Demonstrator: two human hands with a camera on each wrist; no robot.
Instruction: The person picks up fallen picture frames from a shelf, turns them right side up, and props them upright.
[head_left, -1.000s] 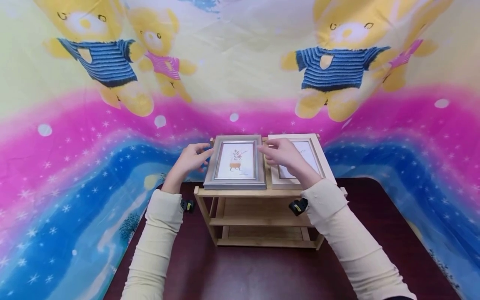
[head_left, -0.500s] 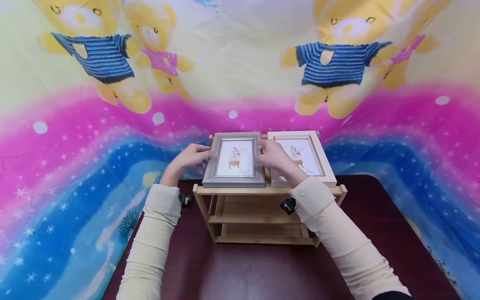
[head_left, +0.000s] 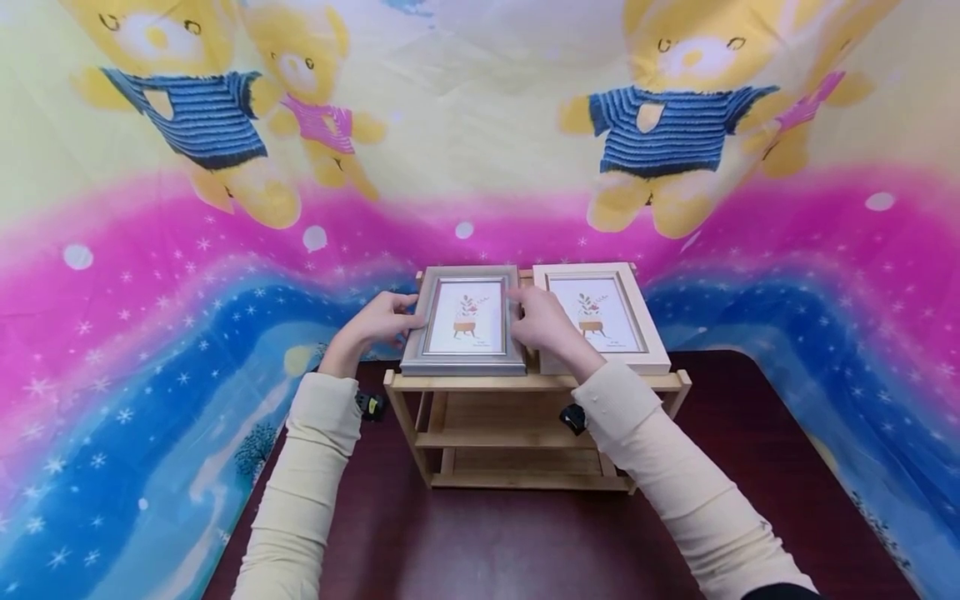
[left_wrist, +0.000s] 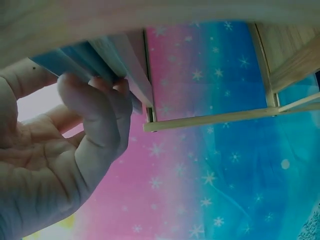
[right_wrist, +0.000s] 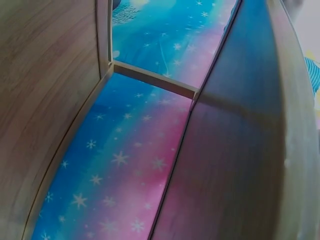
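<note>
On the rack's top shelf lies a silver-grey picture frame point(head_left: 467, 364) with a potted-plant print. My left hand point(head_left: 378, 323) grips its left edge; in the left wrist view the curled fingertips of that hand point(left_wrist: 90, 130) touch the frame's side point(left_wrist: 107, 59). At the opposite edge, my right hand point(head_left: 542, 321) holds the grey frame with bent fingers, the index finger along its border. Just right of it lies a cream picture frame point(head_left: 651, 350) with a similar print, partly covered by my right hand. The right wrist view does not show the hand.
The wooden rack point(head_left: 517, 383) has lower shelves point(head_left: 517, 481) beneath the frames. It stands on a dark red table point(head_left: 517, 542). A printed cloth point(head_left: 480, 150) with bears and snowflakes hangs behind and at both sides. In the right wrist view, shelf boards point(right_wrist: 55, 100) appear close up.
My right hand has come down from over the cream frame to the grey frame's right edge, uncovering more of the cream frame's print. My left hand has closed in on the left edge.
</note>
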